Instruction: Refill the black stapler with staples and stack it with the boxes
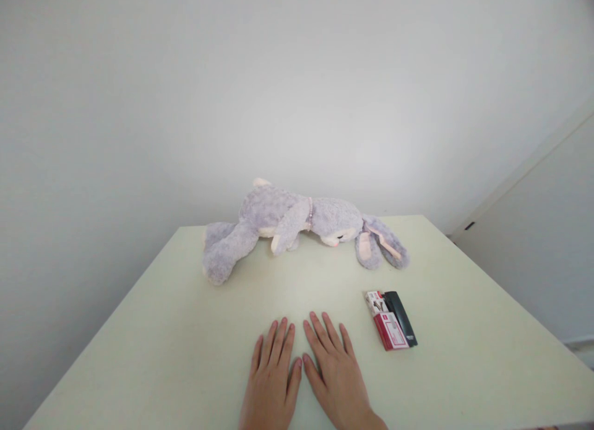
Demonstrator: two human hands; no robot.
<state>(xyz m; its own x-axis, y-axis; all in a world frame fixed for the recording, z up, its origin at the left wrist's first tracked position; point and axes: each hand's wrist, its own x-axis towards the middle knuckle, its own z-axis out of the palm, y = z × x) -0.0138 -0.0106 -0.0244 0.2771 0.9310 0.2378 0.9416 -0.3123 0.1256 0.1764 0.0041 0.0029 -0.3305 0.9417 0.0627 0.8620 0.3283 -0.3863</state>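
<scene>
My left hand (273, 377) lies flat on the pale table (153, 331), palm down, fingers stretched out and holding nothing. Beside it my right hand (333, 371) rests the same way, the two thumbs almost touching. To the right of my right hand sit a black stapler (401, 318), a red and white box (390, 331) and a smaller white box (376, 302) with a picture on it, grouped close together. Farther back, a grey-lilac plush rabbit (273, 208) is stretched out on its side, ears toward the right. Neither hand touches these things.
A plain light wall (297, 96) rises behind the table's far edge, close to the rabbit. At the right, beyond the table's side edge, is a white panel (538, 232) with a small dark fitting (470, 226).
</scene>
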